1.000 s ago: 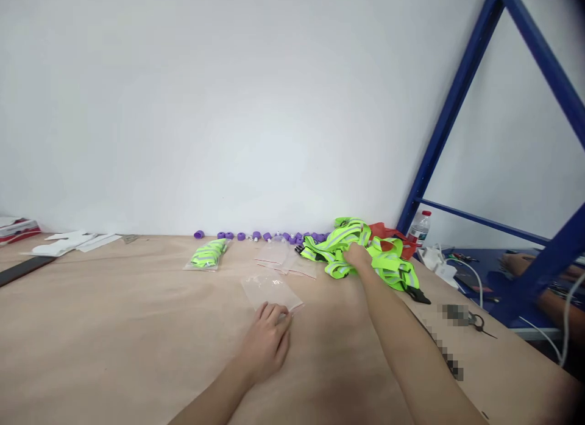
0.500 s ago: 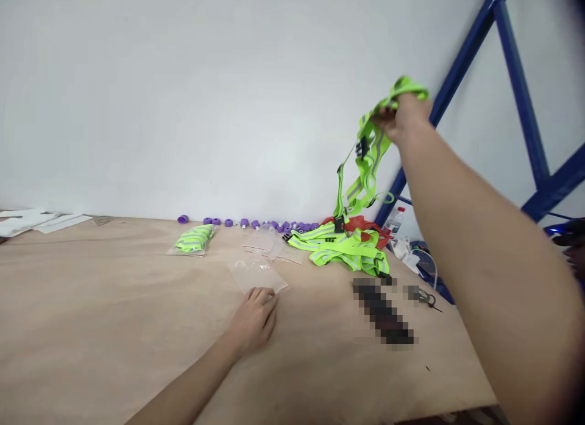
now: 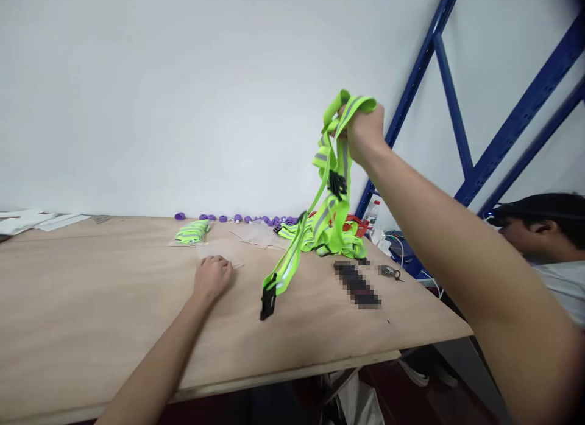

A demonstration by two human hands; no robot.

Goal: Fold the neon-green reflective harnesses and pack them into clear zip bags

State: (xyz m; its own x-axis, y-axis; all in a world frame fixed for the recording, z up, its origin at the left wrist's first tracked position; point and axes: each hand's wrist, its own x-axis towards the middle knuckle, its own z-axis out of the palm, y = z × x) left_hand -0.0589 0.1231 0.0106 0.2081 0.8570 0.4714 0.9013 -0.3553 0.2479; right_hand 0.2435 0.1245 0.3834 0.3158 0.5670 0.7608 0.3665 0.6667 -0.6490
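Note:
My right hand (image 3: pixel 364 129) is raised above the table, closed around a neon-green reflective strap harness (image 3: pixel 336 148). Its straps hang in loops with grey stripes and black buckles; one end with a black buckle (image 3: pixel 269 298) dangles over the table. My left hand (image 3: pixel 213 276) rests on the table with bent fingers on the near edge of a flat clear plastic bag (image 3: pixel 223 249); the fingertips are partly hidden. Behind the hanging straps lies a pile of more green harnesses (image 3: pixel 354 247). A filled bag (image 3: pixel 192 232) with a folded green harness lies beyond my left hand.
More flat clear bags (image 3: pixel 260 233) and a row of purple caps (image 3: pixel 237 218) lie toward the wall. A blurred-out dark object (image 3: pixel 357 285), a metal ring item (image 3: pixel 390 271) and a bottle (image 3: pixel 372 213) are right. Blue frame beams (image 3: pixel 452 102) and another person (image 3: pixel 543 230) stand beyond.
My right hand has brought the harness left, pulling its lower end off the pile so it hangs free. My left hand and the clear bag under it have shifted left and farther away.

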